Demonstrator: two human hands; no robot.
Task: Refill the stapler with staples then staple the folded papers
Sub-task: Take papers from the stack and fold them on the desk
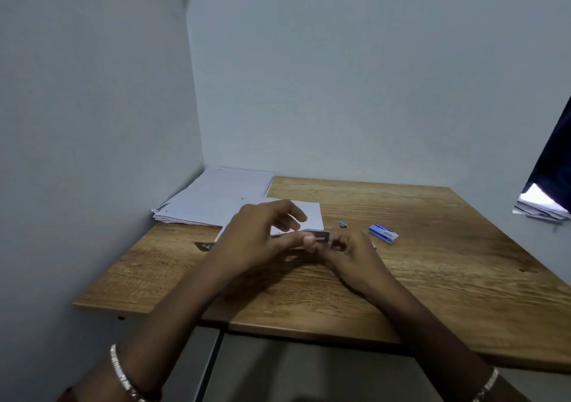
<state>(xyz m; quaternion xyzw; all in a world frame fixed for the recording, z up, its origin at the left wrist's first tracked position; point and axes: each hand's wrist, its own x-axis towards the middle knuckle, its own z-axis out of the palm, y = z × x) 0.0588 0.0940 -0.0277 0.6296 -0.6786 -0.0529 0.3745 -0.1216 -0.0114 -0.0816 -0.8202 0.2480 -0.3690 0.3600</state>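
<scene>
Head view: stapler [319, 235] sits mid-table [432, 278], btwn both hands. Left hand [262, 238] pinches its left end w/ thumb on top, index & middle fingers lifted. Right hand [352, 255] curls round the right end; blurry there. Folded paper [309, 214] lies just behind, paper stack [216, 197] at back-left corner. Staple box [383, 233] to the right, small blue item [342, 224] near it.

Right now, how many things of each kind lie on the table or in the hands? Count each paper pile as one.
Paper piles: 2 (large stack, folded papers)
Stapler: 1
Staple box: 1
Small blue object, too small to identify: 1
Total: 5
</scene>
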